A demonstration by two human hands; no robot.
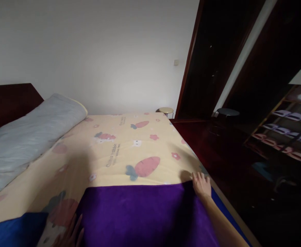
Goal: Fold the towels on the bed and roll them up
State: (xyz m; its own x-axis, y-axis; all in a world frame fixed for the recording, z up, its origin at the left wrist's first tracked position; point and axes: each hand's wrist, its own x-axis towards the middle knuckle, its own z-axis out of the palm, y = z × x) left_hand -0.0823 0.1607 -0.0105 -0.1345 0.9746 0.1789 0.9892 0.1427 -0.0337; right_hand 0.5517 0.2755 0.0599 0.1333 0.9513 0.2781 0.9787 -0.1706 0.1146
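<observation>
A purple cloth (140, 212) lies spread on the near part of the bed, its far edge almost straight. My right hand (201, 184) is at the cloth's far right corner, fingers bent over the edge and closed on it; the thumb is hidden. My left hand (71, 235), dark in shadow, rests beside the cloth's left edge with its fingers apart. Blue cloth (16, 228) shows at the lower left, and a blue strip shows along the purple cloth's right side. Beneath is a pale yellow sheet (124, 137) printed with carrots, rabbits and flowers.
A grey pillow (42, 127) leans by the dark headboard (11, 103) on the left. Past the bed's right edge is a dark floor (191, 137). Two round stools, one beige (166, 110) and one dark (227, 112), stand farther back. A rack of slippers (281, 130) is at right.
</observation>
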